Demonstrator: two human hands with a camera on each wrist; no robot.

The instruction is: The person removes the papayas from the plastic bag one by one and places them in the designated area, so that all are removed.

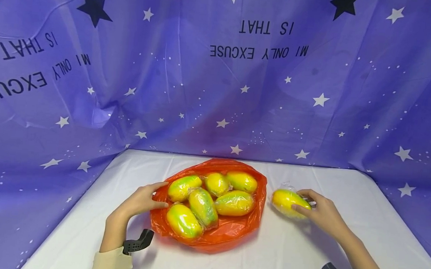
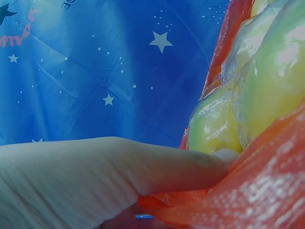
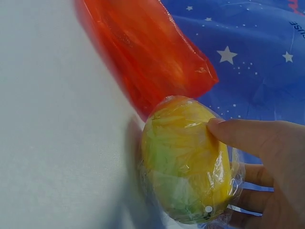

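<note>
a single fruit (image 1: pixel 286 201) is held by a person's right hand (image 1: pixel 324 213) at the right of a red bag (image 1: pixel 231 235), the two seen well apart from the head view. the fruit, yellow with green patches, is pinched at its near end between thumb and fingers, and clear wrap (image 3: pixel 181 186) is creased all around it. whether the table (image 1: pixel 285 260) is touched by the fruit cannot be told.

the bag, spread open on the white-covered table, is gripped at its left rim by the left hand (image 1: pixel 135 202); the thumb is tucked over the edge, and the red film is bunched against it in the left wrist view. six fruits (image 1: pixel 203 207), also wrapped, are contained in the bag, lying close together toward its far and left sides, with bare red film left at the near right.

the arms are covered by beige sleeves (image 1: pixel 112 262), and a black mount (image 1: pixel 132 246) is worn at each wrist. the table is backed by a purple curtain (image 1: pixel 190 66), printed with white stars (image 1: pixel 321 100), black stars (image 1: pixel 94 8) and upside-down lettering (image 1: pixel 232 52).
</note>
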